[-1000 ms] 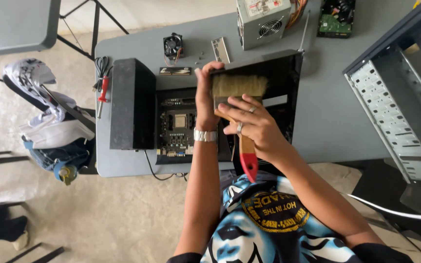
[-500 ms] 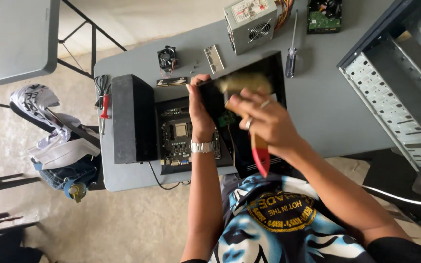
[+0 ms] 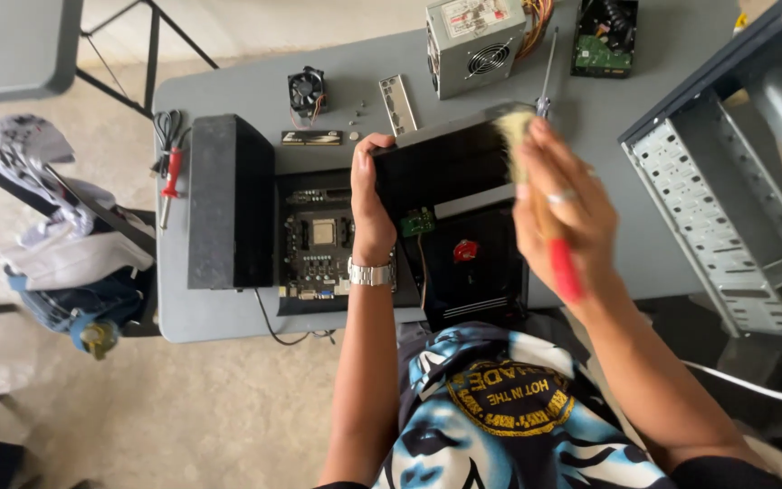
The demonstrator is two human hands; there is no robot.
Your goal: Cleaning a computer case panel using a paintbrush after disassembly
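Paintbrush (image 3: 536, 195) with pale, soft-looking bristles and a glossy red handle is in the right hand (image 3: 561, 213), fingers wrapped tight around the ferrule area, ring on one finger. The bristle end sits against the top right corner of a black panel (image 3: 452, 208), a flat rectangular piece with a smooth, slightly shiny face, a small green circuit strip and a red dot on it. It's a bit motion-blurred so I can't make out the brush tip clearly.

The left hand (image 3: 368, 204) has its grip clamped on the panel's left edge, thumb on the front, a metal link watch on the wrist. The panel stands tilted over the near edge of the grey table (image 3: 228, 86), right in the middle.

Just left of the panel there's a bare motherboard (image 3: 319, 244) lying flat, dark with a square silver socket, and beside that a matte black boxy block (image 3: 230, 201). Near the table's left edge: a red-handled screwdriver (image 3: 170, 181). Along the far edge: a small round black fan (image 3: 306, 91), a thin metal plate (image 3: 400, 104), a grey sheet-metal power supply (image 3: 474, 43) with coloured wires, a long screwdriver (image 3: 547, 77) and a hard drive (image 3: 606, 36) with its green board up. Off the right edge sits an empty perforated steel case frame (image 3: 726, 208).
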